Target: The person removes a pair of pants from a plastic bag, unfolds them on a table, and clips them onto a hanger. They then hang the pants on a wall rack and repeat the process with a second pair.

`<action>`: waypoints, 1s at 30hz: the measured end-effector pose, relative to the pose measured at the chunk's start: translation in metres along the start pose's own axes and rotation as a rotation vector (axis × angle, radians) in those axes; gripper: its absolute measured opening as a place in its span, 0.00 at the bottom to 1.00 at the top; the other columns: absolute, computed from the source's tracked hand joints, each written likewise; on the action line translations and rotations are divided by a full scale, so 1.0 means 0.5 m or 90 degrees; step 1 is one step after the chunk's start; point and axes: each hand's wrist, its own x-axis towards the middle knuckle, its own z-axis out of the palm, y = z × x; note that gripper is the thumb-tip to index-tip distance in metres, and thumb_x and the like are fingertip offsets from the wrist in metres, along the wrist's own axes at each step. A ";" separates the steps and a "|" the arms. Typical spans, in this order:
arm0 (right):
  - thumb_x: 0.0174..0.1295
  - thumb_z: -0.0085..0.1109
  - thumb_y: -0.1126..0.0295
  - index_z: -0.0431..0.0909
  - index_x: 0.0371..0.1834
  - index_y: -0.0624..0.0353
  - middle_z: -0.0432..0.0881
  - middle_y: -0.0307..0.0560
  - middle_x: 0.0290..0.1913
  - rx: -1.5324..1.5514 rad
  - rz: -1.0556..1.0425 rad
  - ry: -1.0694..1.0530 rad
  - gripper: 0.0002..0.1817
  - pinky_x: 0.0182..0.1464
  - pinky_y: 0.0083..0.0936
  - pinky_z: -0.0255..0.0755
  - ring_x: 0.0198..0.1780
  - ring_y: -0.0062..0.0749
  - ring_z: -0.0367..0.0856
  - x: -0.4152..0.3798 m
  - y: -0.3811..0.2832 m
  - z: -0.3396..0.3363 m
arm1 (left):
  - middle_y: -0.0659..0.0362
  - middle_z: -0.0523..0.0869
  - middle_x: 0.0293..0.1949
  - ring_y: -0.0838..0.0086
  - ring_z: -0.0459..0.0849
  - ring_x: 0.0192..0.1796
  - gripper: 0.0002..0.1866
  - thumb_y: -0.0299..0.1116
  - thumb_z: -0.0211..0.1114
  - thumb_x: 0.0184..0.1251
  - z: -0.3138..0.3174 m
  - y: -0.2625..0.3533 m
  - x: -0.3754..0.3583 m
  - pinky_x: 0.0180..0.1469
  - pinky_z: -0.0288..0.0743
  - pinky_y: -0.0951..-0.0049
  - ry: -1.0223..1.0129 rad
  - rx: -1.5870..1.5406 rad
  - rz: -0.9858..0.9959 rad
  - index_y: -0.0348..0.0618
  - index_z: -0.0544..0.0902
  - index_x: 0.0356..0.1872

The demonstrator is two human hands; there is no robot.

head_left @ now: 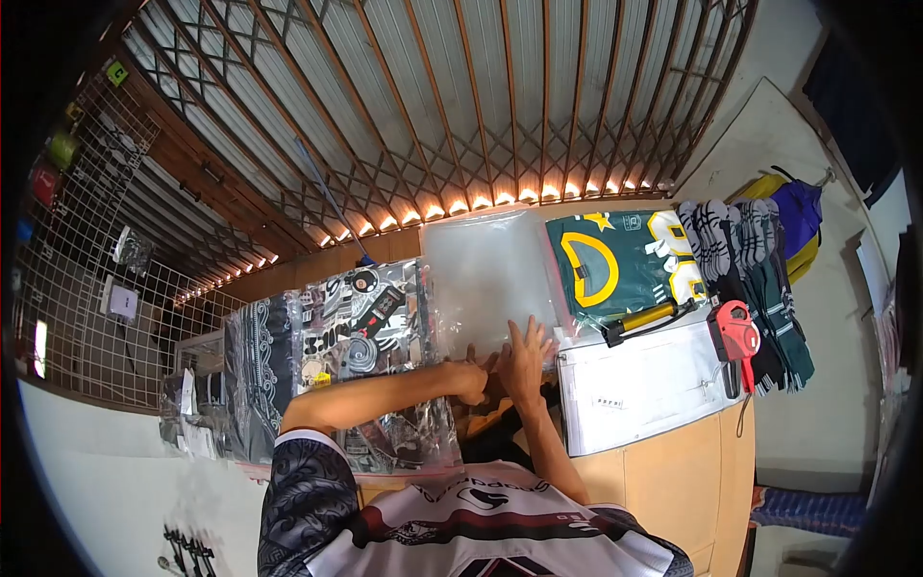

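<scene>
A stack of clear plastic bags (490, 274) lies on the table straight ahead of me. My right hand (524, 358) rests on its near right part, fingers stretched and spread over the plastic. At the near edge of the stack is my left hand (468, 379), its fingers curled together close to the right hand. Whatever those fingers pinch is hidden. Left of the stack are bagged items with a black, white and grey print (361, 322). To the right lies a dark green jersey (620, 260) with yellow markings, folded inside clear plastic.
A yellow-and-black hand pump (649, 319) lies above a white packaged sheet (644, 394). A red tape dispenser (735, 332) stands right of it, beside piled grey socks (707, 236). Bagged black patterned cloth (261, 370) is far left. A folding metal gate (461, 106) rises behind the table.
</scene>
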 end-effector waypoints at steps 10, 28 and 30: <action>0.59 0.68 0.68 0.73 0.71 0.63 0.56 0.82 0.77 -0.018 0.000 0.060 0.34 0.77 0.65 0.53 0.78 0.80 0.55 -0.048 0.029 0.009 | 0.18 0.48 0.77 0.41 0.56 0.82 0.69 0.65 0.65 0.68 0.112 -0.034 0.189 0.83 0.41 0.47 0.089 0.183 -0.068 0.43 0.15 0.79; 0.63 0.70 0.61 0.68 0.75 0.63 0.61 0.81 0.75 -0.052 -0.017 0.102 0.38 0.71 0.65 0.63 0.75 0.78 0.61 -0.166 0.030 0.006 | 0.34 0.69 0.75 0.49 0.70 0.76 0.60 0.56 0.72 0.63 0.020 0.013 0.009 0.76 0.66 0.56 0.196 0.047 0.099 0.28 0.47 0.82; 0.63 0.69 0.64 0.71 0.72 0.64 0.62 0.78 0.75 -0.033 0.006 0.075 0.35 0.71 0.67 0.63 0.75 0.79 0.60 -0.234 0.016 0.004 | 0.34 0.75 0.71 0.48 0.75 0.73 0.54 0.52 0.70 0.65 0.066 0.047 -0.095 0.74 0.69 0.55 0.410 0.076 0.206 0.28 0.52 0.81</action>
